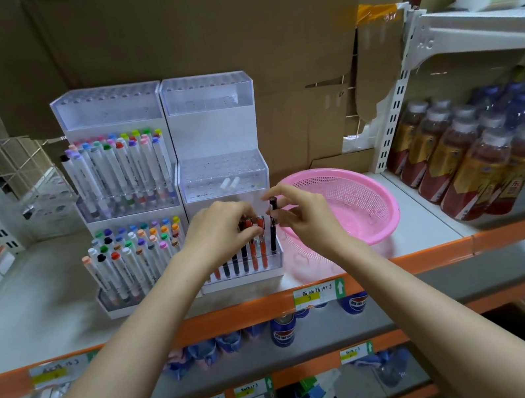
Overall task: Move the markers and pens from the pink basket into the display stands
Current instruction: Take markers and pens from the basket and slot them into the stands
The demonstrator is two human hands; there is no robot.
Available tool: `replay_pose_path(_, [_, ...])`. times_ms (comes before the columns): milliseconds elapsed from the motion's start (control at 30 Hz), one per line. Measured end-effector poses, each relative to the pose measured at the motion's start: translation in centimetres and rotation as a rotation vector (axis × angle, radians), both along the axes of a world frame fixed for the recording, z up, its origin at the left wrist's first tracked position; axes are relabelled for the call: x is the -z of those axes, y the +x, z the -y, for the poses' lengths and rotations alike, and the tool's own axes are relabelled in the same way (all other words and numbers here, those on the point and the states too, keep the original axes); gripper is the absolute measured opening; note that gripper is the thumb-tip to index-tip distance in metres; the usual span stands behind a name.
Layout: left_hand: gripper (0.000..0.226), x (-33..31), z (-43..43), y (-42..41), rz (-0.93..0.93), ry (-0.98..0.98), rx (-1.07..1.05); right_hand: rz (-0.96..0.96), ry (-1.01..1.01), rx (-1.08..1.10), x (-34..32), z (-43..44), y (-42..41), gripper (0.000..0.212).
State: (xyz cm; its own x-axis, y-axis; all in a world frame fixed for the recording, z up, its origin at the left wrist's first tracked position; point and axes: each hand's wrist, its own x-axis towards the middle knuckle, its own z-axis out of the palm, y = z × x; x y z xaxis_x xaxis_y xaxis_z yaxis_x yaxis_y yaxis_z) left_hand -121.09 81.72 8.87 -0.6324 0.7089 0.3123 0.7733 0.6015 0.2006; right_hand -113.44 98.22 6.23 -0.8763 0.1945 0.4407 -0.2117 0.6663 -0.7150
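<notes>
The right hand [302, 216] pinches a black pen [273, 231] upright, tip apparently inside the stand's [243, 280] rightmost slot. The left hand's [221, 233] grip holds neighbouring orange pens [260, 221].

The grey, orange-edged shelf [29, 307] carries a marker stand [126, 200] centre left, a pen stand [215, 130] against it, the pink basket [352, 204] alongside, and bottles [476, 156] far right.

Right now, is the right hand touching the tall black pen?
Touching. The head view shows the right hand pinching the top of the black pen between thumb and forefinger, with the pen's lower end in the display stand.
</notes>
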Motion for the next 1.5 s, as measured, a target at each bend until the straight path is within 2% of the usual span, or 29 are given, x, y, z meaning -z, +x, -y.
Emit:
replay_pose_path(167, [0.031, 0.3, 0.7, 0.0, -0.038, -0.036, -0.006, 0.043, 0.116, 0.008, 0.4, -0.1, -0.1, 0.022])
replay_pose_path(567, [0.035, 1.3, 0.8, 0.6, -0.140, -0.033, -0.021, 0.120, 0.131, -0.009, 1.1, -0.2, -0.6, 0.017])
replay_pose_path(1200, [0.030, 0.8, 1.0, 1.0, -0.102, -0.087, -0.044, 0.139, 0.180, 0.073, 0.6, -0.3, -0.6, 0.009])
replay_pose_path(1500, [0.031, 1.0, 1.6, 0.9, -0.098, -0.036, -0.075, 0.130, 0.146, 0.066, 1.3, 0.2, -0.7, 0.006])
